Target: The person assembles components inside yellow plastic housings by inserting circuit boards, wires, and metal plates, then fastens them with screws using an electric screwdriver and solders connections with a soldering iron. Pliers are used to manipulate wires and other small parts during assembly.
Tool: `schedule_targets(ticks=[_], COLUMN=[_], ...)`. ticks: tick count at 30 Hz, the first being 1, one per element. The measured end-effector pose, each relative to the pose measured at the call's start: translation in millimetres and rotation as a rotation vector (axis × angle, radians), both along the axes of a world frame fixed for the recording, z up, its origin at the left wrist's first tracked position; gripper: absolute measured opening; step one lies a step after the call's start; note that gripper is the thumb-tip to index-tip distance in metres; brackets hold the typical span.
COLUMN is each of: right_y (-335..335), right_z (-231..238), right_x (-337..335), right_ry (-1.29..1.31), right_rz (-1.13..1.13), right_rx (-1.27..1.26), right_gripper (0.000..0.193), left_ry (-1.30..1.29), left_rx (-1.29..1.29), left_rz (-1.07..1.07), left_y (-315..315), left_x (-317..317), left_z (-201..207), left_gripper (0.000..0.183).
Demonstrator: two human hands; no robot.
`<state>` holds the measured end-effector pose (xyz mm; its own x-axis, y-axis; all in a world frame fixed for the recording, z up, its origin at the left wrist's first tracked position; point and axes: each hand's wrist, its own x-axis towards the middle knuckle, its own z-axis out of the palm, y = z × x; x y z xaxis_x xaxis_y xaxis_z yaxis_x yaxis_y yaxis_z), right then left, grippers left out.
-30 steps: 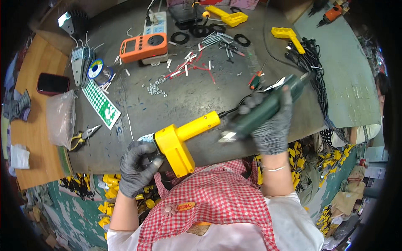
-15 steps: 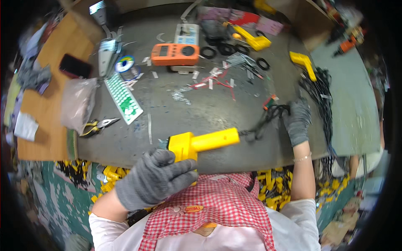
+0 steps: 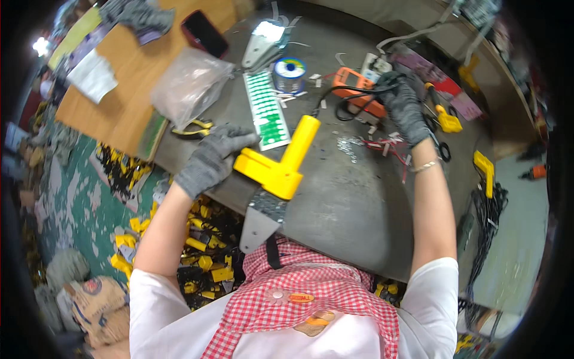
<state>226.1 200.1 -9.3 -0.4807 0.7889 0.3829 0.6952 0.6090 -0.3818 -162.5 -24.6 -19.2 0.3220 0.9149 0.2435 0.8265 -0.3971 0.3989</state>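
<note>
A yellow T-shaped plastic tool (image 3: 298, 143) lies near the table's front edge, its grey metal plate (image 3: 260, 222) jutting over that edge. Beside it, my left hand (image 3: 215, 157), in a grey knit glove, has its fingers stretched toward a white sheet of green stickers (image 3: 266, 110). Whether those fingertips touch the sheet or the tool, I cannot tell. From the tool's handle runs a black cable (image 3: 336, 90). My right hand (image 3: 406, 110), gloved too, is closed on that cable, above and just right of an orange multimeter (image 3: 372, 105).
Pliers (image 3: 192, 130), a clear plastic bag (image 3: 190, 87), a solder spool (image 3: 290, 75) and a phone (image 3: 204, 34) are at the left. Small screws (image 3: 348, 148) and red wires (image 3: 382, 145) lie mid-table. Another yellow housing (image 3: 485, 169) and bundled cables (image 3: 485, 227) are at the right.
My left hand has let go of the yellow tool, which has turned so its handle points away. My right hand has carried the cable over to the multimeter. The view has swung left.
</note>
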Motion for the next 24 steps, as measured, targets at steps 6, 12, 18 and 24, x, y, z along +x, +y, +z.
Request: schedule_targets(ticks=[6, 12, 18, 24], right_y=[-1.9, -21.8, -18.2, -71.1], right_z=[26.6, 6.2, 31.4, 82.0], right_x=[10.0, 0.9, -2.5, -24.5], right_ry=[-0.066, 0.228, 0.103, -0.316], right_rz=[0.13, 0.246, 0.076, -0.343], right_rx=[-0.174, 0.082, -0.232, -0.141], right_gripper=[0.022, 0.017, 0.02, 0.027], left_ry=[-0.531, 0.25, 0.307, 0.342], left_rx=[-0.377, -0.248, -0.422, -0.091], left_rz=[0.445, 0.1, -0.119, -0.067], left_y=[39.3, 72.0, 93.2, 83.1], left_x=[20.9, 31.8, 22.9, 8.0], left_z=[6.3, 17.2, 33.9, -0.4], left_gripper=[0.06, 0.105, 0.065, 0.039])
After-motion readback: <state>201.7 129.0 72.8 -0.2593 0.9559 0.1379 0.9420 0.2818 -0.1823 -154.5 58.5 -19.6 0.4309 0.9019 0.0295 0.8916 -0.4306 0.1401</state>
